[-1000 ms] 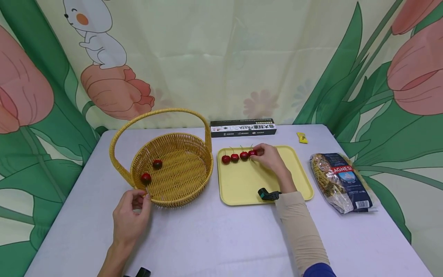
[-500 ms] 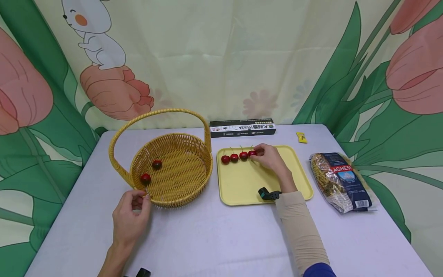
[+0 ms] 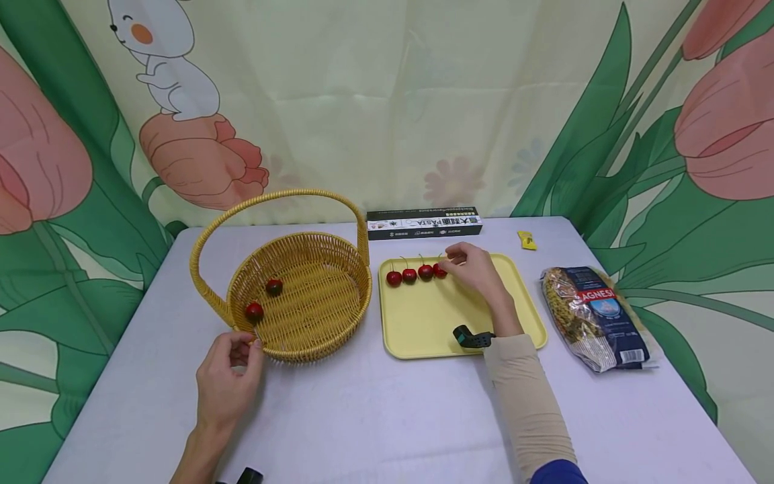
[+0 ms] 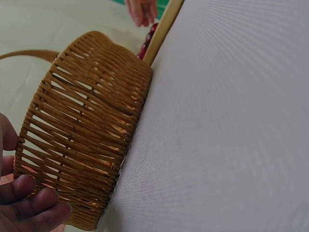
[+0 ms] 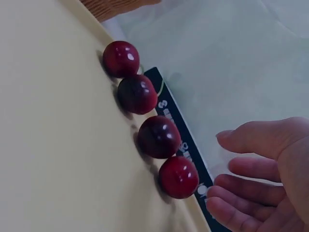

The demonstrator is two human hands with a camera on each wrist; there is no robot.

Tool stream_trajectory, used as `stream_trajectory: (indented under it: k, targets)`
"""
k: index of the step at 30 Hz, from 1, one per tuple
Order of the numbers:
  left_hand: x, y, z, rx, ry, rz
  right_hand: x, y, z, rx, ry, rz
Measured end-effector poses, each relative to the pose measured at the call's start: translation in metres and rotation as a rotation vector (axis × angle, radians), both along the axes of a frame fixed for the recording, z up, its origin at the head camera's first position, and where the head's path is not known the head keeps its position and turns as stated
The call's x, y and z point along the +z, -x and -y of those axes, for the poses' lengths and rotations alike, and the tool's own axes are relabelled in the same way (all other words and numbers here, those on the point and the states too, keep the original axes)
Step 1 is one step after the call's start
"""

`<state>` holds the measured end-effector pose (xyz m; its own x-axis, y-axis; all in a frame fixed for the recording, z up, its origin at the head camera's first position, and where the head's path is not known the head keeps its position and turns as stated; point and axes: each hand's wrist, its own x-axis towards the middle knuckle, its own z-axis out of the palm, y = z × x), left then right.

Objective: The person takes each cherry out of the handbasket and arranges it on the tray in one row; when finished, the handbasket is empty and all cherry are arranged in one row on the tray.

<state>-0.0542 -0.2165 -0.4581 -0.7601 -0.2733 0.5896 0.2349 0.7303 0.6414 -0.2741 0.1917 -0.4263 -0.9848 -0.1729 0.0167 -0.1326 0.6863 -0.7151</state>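
Note:
My left hand (image 3: pixel 228 376) pinches the near-left rim of a woven basket (image 3: pixel 317 296) with a tall arched handle. Inside the basket lie two dark red cherries, one nearer the middle (image 3: pixel 274 288) and one by the left wall (image 3: pixel 254 312). On a yellow tray (image 3: pixel 417 326), several stemmed cherries stand in a row along the far side. Just above the row's right end is my right hand (image 3: pixel 476 270). The right wrist view shows its fingers loosely spread and apart from the end cherry (image 5: pixel 178 177), holding nothing.
Behind the tray lies a long black pasta box (image 3: pixel 424 224). A small yellow packet (image 3: pixel 527 240) sits at the back right, and a bag of pasta (image 3: pixel 598 319) lies right of the tray. A printed curtain (image 3: pixel 338 101) hangs behind the table.
My right hand has let go of the rightmost cherry and lifted slightly up and to the right. That cherry stays in the row. My left hand and the basket keep their place.

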Motion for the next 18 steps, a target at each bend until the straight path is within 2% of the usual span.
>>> stream_trajectory:
  k: [10, 18]
  targets:
    - [0.001, 0.0, 0.0, 0.004, 0.01, 0.017, 0.018, -0.008, 0.015, 0.03, 0.107, -0.064]
    - [0.0, 0.0, 0.0, -0.002, -0.002, 0.005, 0.031, -0.017, 0.034, 0.123, 0.123, -0.146]
